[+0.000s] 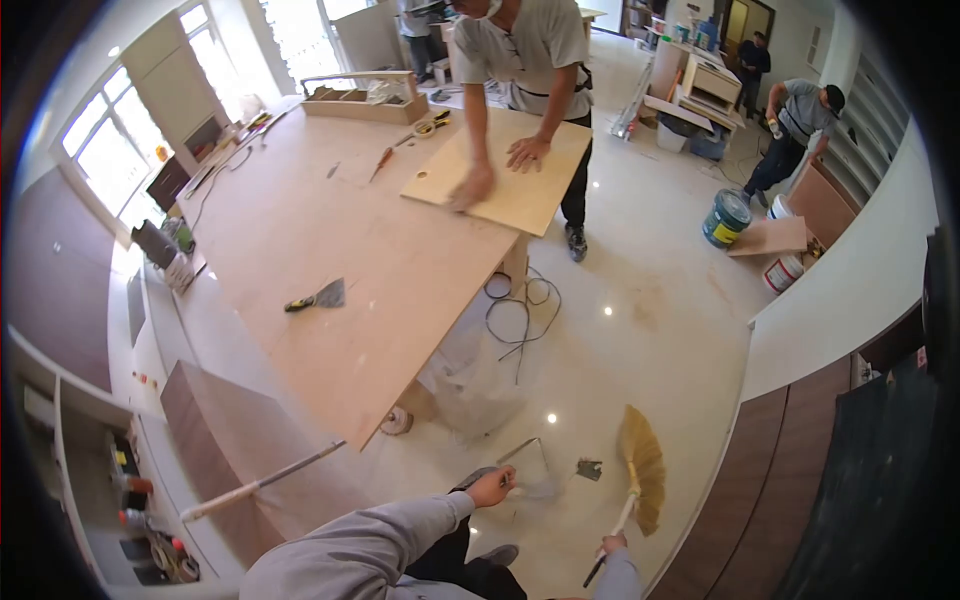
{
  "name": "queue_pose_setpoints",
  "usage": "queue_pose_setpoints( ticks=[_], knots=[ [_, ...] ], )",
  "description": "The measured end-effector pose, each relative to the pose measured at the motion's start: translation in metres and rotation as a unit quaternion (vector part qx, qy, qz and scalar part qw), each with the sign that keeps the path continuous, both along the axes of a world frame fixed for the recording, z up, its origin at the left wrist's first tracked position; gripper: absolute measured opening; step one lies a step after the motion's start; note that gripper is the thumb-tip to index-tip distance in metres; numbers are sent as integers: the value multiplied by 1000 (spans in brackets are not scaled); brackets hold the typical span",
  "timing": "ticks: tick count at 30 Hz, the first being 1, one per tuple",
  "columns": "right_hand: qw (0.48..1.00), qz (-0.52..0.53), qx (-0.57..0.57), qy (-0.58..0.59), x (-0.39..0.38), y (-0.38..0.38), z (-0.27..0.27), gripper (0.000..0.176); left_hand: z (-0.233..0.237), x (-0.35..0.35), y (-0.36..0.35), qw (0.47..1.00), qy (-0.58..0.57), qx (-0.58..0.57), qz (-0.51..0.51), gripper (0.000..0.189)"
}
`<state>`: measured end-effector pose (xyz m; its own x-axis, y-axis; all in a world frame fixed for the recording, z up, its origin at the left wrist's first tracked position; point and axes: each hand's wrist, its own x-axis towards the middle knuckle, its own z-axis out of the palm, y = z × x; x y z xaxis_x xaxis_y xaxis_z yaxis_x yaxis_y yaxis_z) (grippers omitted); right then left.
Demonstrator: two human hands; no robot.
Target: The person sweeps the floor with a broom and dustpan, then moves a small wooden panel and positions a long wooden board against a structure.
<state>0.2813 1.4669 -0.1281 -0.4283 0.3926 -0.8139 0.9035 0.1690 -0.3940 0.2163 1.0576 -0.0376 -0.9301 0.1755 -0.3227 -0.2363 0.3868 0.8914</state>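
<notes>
Place: a room in a home under fit-out, used as a carpentry worksite
Bench: a large plywood table [380, 270] carrying a loose board [510, 170], a scraper [318, 296] and a screwdriver [383, 160]
Joinery: dark wood-faced cabinets [790, 480] along the walls; open shelving at the right
Supplies: paint buckets [726, 218] on the glossy tiled floor [640, 300]; a cable [520, 310] trailing under the table
Clean-up: a broom [640, 470] and dustpan [535, 470] over the tiles

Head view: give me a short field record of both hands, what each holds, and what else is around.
left hand: gripping the handle of what looks like a dustpan, low over the floor
right hand: gripping the broom, bristles at the floor
between them: small dark scrap on the floor
workbench: scraper lying on it
co-worker: both hands on a board
</notes>
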Motion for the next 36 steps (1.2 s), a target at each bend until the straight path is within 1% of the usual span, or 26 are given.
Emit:
queue_pose_setpoints(
  ticks=[2, 3, 4, 6, 7, 8, 10, 11, 13, 14, 15, 16, 17, 18, 19, 20, 21, 23, 25, 27, 28, 29, 31, 33, 35, 36],
  knots=[
    [997, 45, 3, -59, 10, -12, -48, 67, -16, 34, -7, 999, 39, -10, 33, 19],
    [970, 103, -143, -168, 24, 13, -131, 70, -19, 57, -10, 996, 74, -18, 55, 19],
    [904, 183, -283, -262, 36, 34, -204, 73, -17, 72, -12, 996, 70, -19, 56, 19],
    [967, 176, -106, -148, 69, -20, -109, 76, -4, 92, -13, 994, 30, -35, 103, 18],
    [979, 177, -12, -96, 79, -63, -27, 78, -24, 104, -17, 992, 24, -75, 102, 17],
    [978, 180, -8, -102, 92, -62, -3, 78, -30, 113, -18, 992, 18, -72, 105, 17],
    [993, 96, -72, -18, 118, -57, 29, 78, -37, 123, -24, 989, 8, -90, 116, 17],
    [995, 43, -92, 18, 123, -56, 64, 71, -38, 126, -27, 989, -7, -89, 117, 17],
    [991, 56, -122, 25, 134, -30, 100, 59, -52, 131, -37, 990, -15, -94, 103, 15],
    [993, 73, -81, 41, 142, -21, 115, 54, -70, 135, -44, 992, -9, -97, 84, 14],
    [994, 87, -39, 49, 146, -19, 140, 49, -76, 135, -50, 989, -48, -121, 70, 12],
    [995, 77, -27, 64, 150, -17, 165, 54, -85, 137, -57, 990, -5, -132, 50, 13],
    [997, 43, -9, 63, 156, -19, 182, 55, -94, 138, -64, 989, 2, -142, 45, 11],
    [994, 71, 12, 86, 156, -22, 195, 56, -86, 133, -64, 988, 6, -147, 42, 11],
    [995, 82, 48, 11, 153, -26, 210, 57, -76, 130, -66, 991, 3, -130, 33, 13],
    [976, 152, 126, 97, 169, -16, 182, 57, -78, 128, -68, 991, 21, -129, 17, 15],
    [936, 225, 199, 181, 185, -7, 157, 58, -72, 125, -66, 992, 14, -121, 17, 15],
    [973, 161, 150, 68, 159, -26, 156, 60, -81, 127, -64, 992, -1, -127, 0, 16],
    [967, 170, 170, 88, 154, -26, 93, 63, -82, 123, -59, 991, 1, -135, -9, 16],
    [967, 183, 177, 15, 128, -50, 69, 67, -86, 120, -50, 987, -3, -158, -33, 16],
    [974, 165, 157, -10, 122, -61, 48, 69, -88, 117, -45, 987, -7, -159, -36, 16],
    [979, 146, 138, -38, 124, -73, 31, 71, -89, 114, -40, 986, -7, -158, -47, 16],
    [982, 144, 93, -82, 123, -114, 36, 75, -94, 108, -29, 986, -9, -155, -63, 16],
    [972, 193, 113, -64, 170, -142, -4, 74, -101, 102, -21, 983, -34, -166, -67, 16],
    [981, 156, 60, -100, 170, -190, 60, 75, -112, 98, -17, 980, -50, -173, -79, 16],
    [981, 142, 28, -125, 174, -205, 78, 74, -118, 96, -15, 977, -65, -181, -89, 16]
  ],
)
